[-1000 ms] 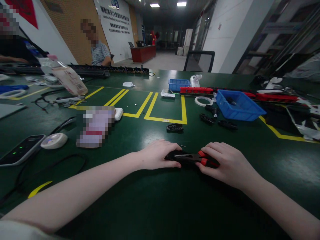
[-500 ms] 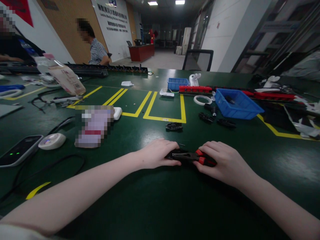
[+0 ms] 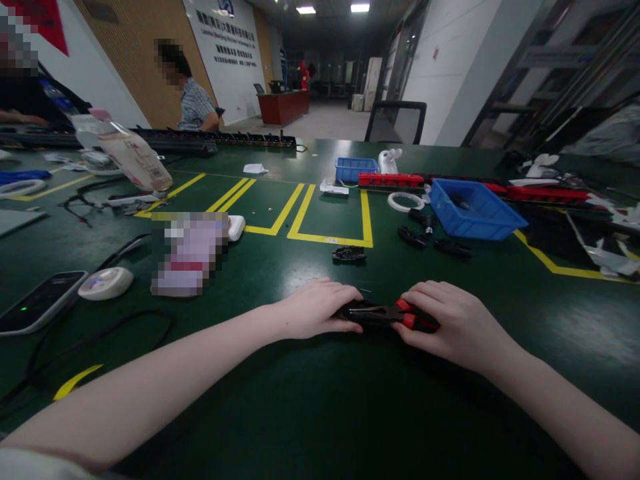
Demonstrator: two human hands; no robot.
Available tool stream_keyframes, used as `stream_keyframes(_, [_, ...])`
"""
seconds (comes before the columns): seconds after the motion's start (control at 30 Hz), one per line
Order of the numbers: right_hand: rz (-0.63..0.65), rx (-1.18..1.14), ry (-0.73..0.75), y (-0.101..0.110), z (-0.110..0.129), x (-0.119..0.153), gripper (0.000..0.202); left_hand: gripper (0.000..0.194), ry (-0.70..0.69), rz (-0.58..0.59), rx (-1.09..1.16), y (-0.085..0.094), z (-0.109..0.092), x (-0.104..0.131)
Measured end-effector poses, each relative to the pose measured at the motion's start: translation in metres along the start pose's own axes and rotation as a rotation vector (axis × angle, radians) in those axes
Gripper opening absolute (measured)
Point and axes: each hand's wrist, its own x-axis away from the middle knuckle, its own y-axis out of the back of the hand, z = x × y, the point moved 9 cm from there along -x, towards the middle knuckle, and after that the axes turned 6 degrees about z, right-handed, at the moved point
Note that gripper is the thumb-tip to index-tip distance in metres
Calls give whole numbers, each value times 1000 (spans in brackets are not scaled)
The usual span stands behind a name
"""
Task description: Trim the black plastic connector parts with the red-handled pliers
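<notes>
Close above the green table, my right hand [image 3: 450, 323] is wrapped round the red and black handles of a pair of pliers [image 3: 383, 313]. Their dark jaws point left, against a small black part [image 3: 353, 312] that my left hand [image 3: 320, 308] pinches between thumb and fingers. Much of that part is hidden by my fingers and the jaws. Just beyond the jaws lies a thin metal pin [image 3: 365, 290] on the table. A similar-looking black part [image 3: 349, 254] rests farther off, in front of the yellow tape.
Right of centre stand a blue bin [image 3: 475, 210], a power-tool-like black object [image 3: 424, 219] and two black parts. A smaller blue bin [image 3: 356, 169] is behind. Phone [image 3: 190, 257], bottle [image 3: 133, 153] and cables lie left. Two people sit across at the far left.
My right hand and the pliers' handles have shifted very slightly to the right, and the handles look a little wider apart. My left hand stays almost in place.
</notes>
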Motion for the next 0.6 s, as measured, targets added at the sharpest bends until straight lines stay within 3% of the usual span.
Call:
stream_keyframes(0.4, [-2, -25, -54, -1, -1, 0, 23, 32, 54, 0, 48, 3, 2, 1])
stream_keyframes(0.6, [-88, -65, -160, 4, -21, 11, 26, 40, 35, -7, 62, 3, 0, 2])
